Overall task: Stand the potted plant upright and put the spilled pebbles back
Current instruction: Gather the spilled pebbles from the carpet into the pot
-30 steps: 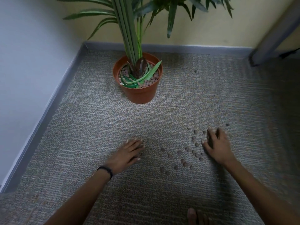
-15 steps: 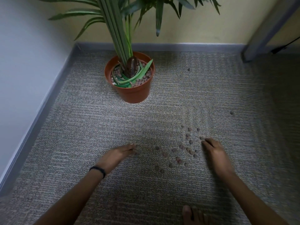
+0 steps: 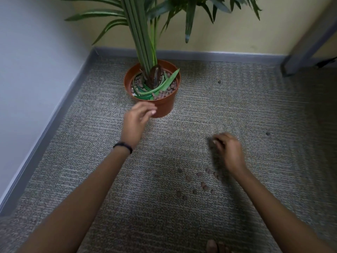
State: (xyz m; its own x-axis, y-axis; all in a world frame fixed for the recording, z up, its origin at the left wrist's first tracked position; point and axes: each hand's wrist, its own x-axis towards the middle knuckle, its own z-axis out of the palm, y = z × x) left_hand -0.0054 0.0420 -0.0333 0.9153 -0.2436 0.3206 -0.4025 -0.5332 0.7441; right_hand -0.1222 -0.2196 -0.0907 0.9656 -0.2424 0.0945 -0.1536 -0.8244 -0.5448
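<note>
The orange pot (image 3: 166, 106) stands upright on the carpet near the corner, with its green plant (image 3: 141, 33) rising out of frame and brown pebbles (image 3: 162, 94) around the stem. Several spilled pebbles (image 3: 199, 174) lie scattered on the carpet in front. My left hand (image 3: 135, 119) hovers just before the pot's front rim, fingers loosely curled; anything inside them is hidden. My right hand (image 3: 228, 150) is down on the carpet at the far end of the scatter, fingers curled closed over pebbles.
Two stray pebbles lie apart: one (image 3: 219, 81) right of the pot, another (image 3: 268, 133) far right. Walls with a grey baseboard (image 3: 54, 114) close the left and back. A grey slanted post (image 3: 310, 39) meets the floor at back right. My toes (image 3: 212, 246) show at the bottom.
My left hand has lifted off the carpet and moved forward to the pot's rim. My right hand has curled its fingers over the far pebbles.
</note>
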